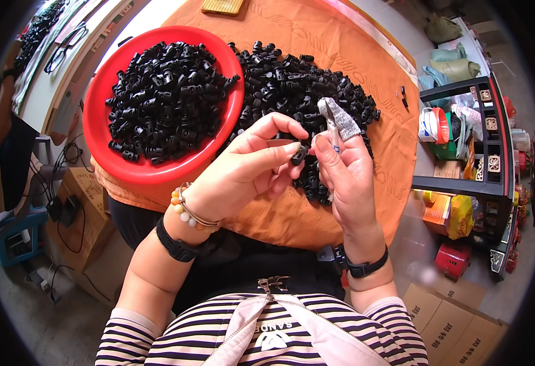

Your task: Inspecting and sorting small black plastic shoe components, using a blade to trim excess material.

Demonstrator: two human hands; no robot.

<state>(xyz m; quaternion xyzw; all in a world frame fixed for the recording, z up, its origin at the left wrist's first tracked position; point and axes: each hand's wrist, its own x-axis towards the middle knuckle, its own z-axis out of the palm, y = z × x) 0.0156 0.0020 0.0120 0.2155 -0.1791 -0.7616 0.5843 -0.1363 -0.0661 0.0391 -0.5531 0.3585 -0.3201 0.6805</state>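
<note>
My left hand (258, 160) pinches a small black plastic cord lock (299, 155) between thumb and fingertips. Close beside it, my right hand (350, 171) is closed around a slim tool with a pointed metal tip (331, 112); most of the tool is hidden by the fingers. A grey cloth finger cover (345, 122) wraps a fingertip of that hand. Both hands are raised above a loose heap of black cord locks (279, 85). To their left, a round red basin (99, 137) holds many more of the same pieces.
An orange cloth (395, 143) covers the table under heap and basin. A few black pieces (404, 97) lie apart at its right. A yellow box (223, 6) sits at the far edge. Right of the table stands a loaded black shelf (462, 183); cardboard boxes (456, 326) are on the floor.
</note>
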